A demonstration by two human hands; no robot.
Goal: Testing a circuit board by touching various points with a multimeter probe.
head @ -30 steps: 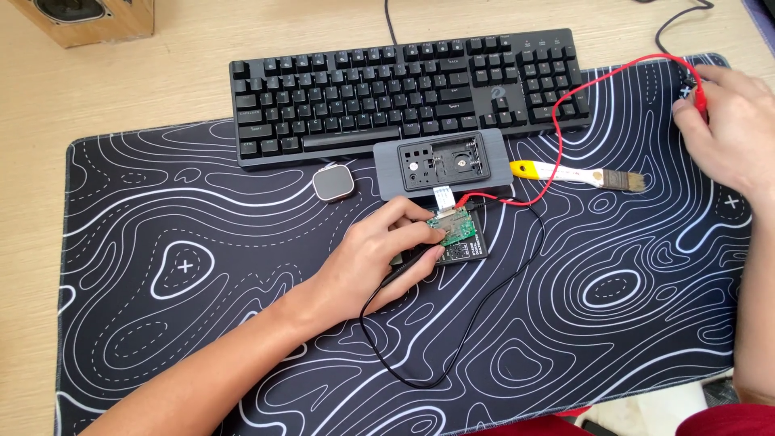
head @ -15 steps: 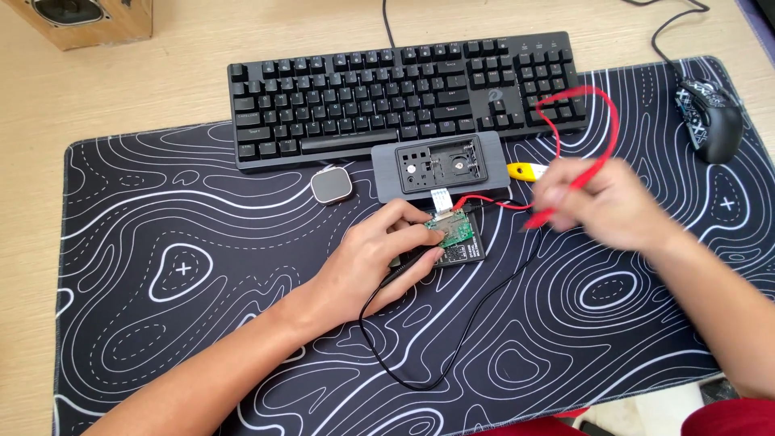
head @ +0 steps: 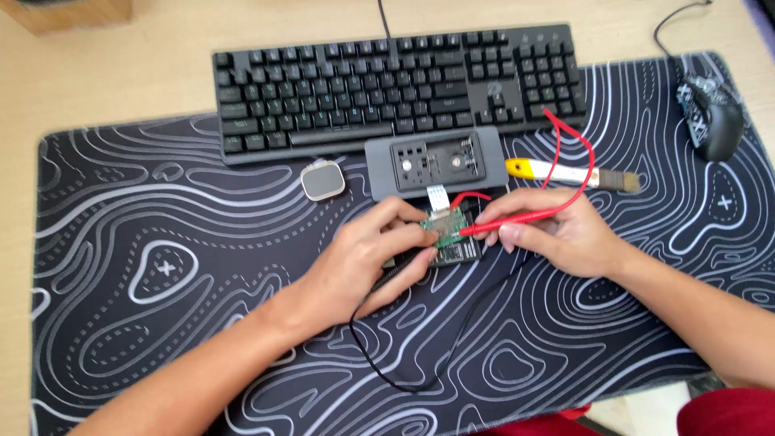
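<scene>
A small green circuit board [head: 449, 229] lies on the desk mat just below a grey device casing [head: 428, 165], joined to it by a short ribbon. My left hand [head: 373, 260] rests on the board's left side, fingers closed round a black probe [head: 406, 259] whose black lead [head: 420, 359] loops toward me. My right hand [head: 557, 236] pinches a red probe [head: 507, 224], its tip touching the board. The red lead [head: 583, 153] arcs up behind the hand.
A black keyboard [head: 395, 85] runs along the back of the patterned desk mat [head: 161, 266]. A black mouse [head: 715, 119] sits far right. A yellow-and-white tool [head: 565, 172] lies right of the casing, a small rounded grey piece [head: 323, 181] left of it.
My right hand came from the mouse at the far right to the board, bringing the red probe's tip onto it. My left hand stayed on the board.
</scene>
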